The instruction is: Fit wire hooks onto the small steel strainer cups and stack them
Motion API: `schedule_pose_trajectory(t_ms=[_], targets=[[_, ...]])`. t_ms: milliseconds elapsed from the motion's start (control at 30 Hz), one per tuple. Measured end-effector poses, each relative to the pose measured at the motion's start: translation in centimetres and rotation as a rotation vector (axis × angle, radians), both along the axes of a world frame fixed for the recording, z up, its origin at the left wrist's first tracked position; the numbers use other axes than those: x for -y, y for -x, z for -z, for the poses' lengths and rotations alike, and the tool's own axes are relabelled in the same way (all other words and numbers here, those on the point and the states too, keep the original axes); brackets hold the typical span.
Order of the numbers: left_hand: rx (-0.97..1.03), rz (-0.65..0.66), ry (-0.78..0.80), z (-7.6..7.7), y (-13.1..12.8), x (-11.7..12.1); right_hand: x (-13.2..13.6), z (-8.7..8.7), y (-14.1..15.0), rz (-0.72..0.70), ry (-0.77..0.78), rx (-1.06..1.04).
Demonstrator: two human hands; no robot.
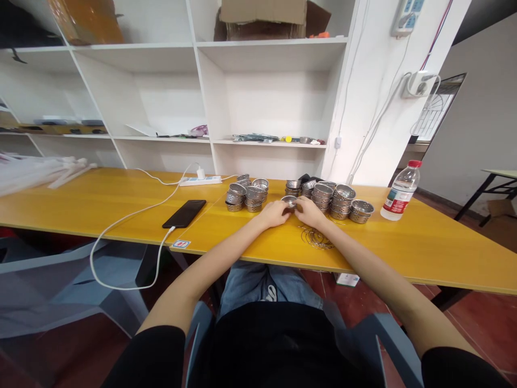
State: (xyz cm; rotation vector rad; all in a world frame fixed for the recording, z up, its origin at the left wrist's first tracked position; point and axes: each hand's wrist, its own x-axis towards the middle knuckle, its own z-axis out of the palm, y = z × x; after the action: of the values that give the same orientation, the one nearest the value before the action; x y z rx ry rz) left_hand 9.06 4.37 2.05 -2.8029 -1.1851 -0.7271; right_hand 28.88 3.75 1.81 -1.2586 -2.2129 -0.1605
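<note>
Between my two hands sits a small round metal strainer cup, close to the stacks of others like it. My left hand has its fingers closed on the near left side of this cup. From the right, my right hand pinches the rim; its fingertips are partly hidden. A loose pile of thin wire rings lies on the table just below my right wrist. Stacked perforated cups stand to the right, and more stacked cups stand to the left.
The yellow table runs along a white shelf unit. A phone on a white charging cable lies left, before a power strip. A water bottle with a red cap stands right. Plastic chairs are beside me.
</note>
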Motion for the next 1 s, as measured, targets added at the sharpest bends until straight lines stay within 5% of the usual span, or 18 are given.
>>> schedule_pose_trajectory(t_ms=[167,367,500,600,1000], targets=[[-0.01,-0.093,-0.041,-0.3,0.0,0.0,0.7,-0.8,0.3,-0.02,0.084,0.025],[0.041,-0.106,-0.073,-0.2,0.2,-0.4,3.2,-3.6,0.4,0.165,0.082,-0.112],[0.119,-0.096,-0.094,-0.2,0.5,-0.6,4.1,-5.6,-0.9,0.075,0.544,-0.07],[0.165,-0.069,-0.06,-0.1,0.7,-0.7,3.7,-6.0,-1.8,0.013,0.72,-0.045],[0.169,-0.074,0.018,0.5,0.8,-1.1,3.1,-5.7,-2.2,-0.049,0.702,0.121]])
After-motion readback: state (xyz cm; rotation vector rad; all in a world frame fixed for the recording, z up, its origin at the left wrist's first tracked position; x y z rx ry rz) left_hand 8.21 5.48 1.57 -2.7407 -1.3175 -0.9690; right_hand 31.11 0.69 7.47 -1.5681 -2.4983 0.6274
